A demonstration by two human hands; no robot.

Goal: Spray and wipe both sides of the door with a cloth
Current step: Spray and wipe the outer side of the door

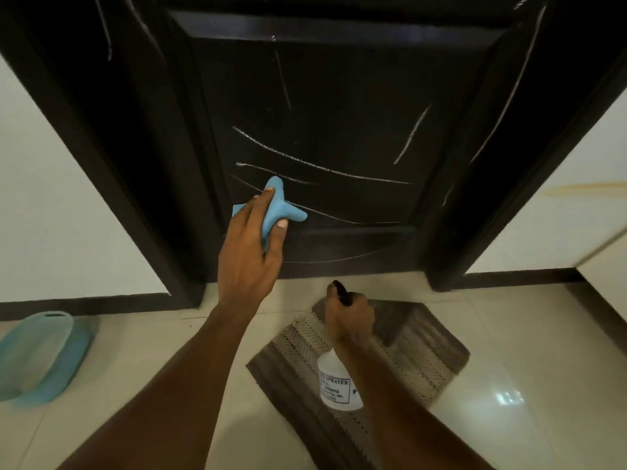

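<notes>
Spray bottle (pixel 339 385) (label partly blurred) in right hand (pixel 349 320); nozzle hidden.

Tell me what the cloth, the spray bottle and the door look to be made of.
Cloth: soft blue fabric, likely microfibre; it bunches in the left hand.
Spray bottle: translucent white plastic, printed label, held in the right hand.
Door: dark, glossy, probably lacquered wood; streaks glint.

White walls (pixel 51 184) with dark skirting, glossy cream tiled floor (pixel 529 351) — a brown woven mat (pixel 417 337), a teal basin (pixel 40 354).

Pale tiled floor (pixel 509 351) carries 1 brown mat (pixel 424 351) and 1 blue basin (pixel 44 357)
</notes>
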